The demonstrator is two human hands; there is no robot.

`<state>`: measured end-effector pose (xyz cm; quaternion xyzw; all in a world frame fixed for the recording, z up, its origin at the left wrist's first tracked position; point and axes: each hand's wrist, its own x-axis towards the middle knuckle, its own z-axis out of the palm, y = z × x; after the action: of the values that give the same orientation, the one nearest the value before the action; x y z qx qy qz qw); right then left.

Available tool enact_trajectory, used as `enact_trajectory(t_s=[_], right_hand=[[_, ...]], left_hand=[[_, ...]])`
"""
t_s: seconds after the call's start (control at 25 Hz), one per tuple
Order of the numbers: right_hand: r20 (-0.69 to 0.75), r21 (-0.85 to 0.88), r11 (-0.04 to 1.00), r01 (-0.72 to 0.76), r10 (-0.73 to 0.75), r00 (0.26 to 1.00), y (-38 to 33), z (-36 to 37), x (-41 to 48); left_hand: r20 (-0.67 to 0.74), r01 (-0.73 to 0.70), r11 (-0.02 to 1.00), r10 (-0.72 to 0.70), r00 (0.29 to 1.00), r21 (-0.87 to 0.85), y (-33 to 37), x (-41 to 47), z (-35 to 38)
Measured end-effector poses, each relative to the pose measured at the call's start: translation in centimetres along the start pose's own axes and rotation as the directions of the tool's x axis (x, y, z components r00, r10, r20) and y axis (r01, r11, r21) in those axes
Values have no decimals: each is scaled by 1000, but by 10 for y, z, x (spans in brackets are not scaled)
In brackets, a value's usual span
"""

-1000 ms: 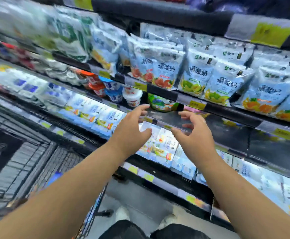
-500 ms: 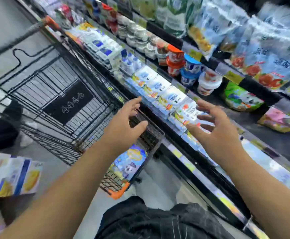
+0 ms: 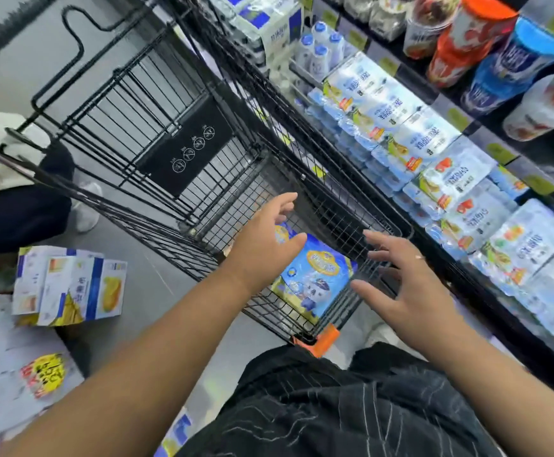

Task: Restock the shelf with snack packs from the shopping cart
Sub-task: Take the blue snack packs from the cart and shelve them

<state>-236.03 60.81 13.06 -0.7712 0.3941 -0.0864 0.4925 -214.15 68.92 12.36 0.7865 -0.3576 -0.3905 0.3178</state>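
Blue-and-yellow foil snack pack [image 3: 317, 275] lies in the black wire shopping cart's [image 3: 186, 150] near end; my left hand [image 3: 262, 249] and right hand [image 3: 414, 288] hover above it, fingers spread and empty, to flank it.

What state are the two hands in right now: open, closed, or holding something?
Left hand: open, holding nothing, over the snack pack in the cart.
Right hand: open, holding nothing, over the cart.

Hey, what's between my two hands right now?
In the head view, a blue snack pack lying in the shopping cart shows between the left hand and the right hand.
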Motion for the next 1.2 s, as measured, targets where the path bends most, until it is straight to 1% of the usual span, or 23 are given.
enact_trajectory(t_s=[0.08, 0.28, 0.4, 0.52, 0.68, 0.84, 1.0, 1.08, 1.2], right_hand=[[46, -11, 1000, -21, 21, 999, 9, 26, 12], [130, -48, 994, -99, 104, 986, 34, 80, 53], [176, -75, 987, -141, 153, 972, 58, 108, 76], [195, -125, 975, -182, 204, 959, 86, 128, 96], [248, -239, 952, -192, 251, 936, 129, 156, 118], [195, -270, 923, -273, 331, 923, 157, 187, 134], [157, -286, 875, -390, 444, 882, 188, 231, 149], [100, -266, 826, -496, 536, 838, 206, 244, 150], [5, -291, 700, -652, 682, 731, 228, 251, 144]], left_hand=[[7, 60, 998, -60, 998, -25, -23, 8, 3], [14, 167, 986, -166, 986, -15, -70, 35, 12], [29, 232, 972, -233, 972, 41, -100, 61, 19], [29, 256, 961, -260, 965, 104, -127, 92, 21], [73, 376, 923, -381, 921, 78, -165, 133, 32], [111, 402, 901, -422, 900, 164, -197, 158, 47], [130, 400, 854, -461, 878, 333, -246, 181, 54], [133, 375, 816, -472, 871, 440, -265, 191, 57], [165, 342, 770, -494, 854, 539, -287, 200, 63]])
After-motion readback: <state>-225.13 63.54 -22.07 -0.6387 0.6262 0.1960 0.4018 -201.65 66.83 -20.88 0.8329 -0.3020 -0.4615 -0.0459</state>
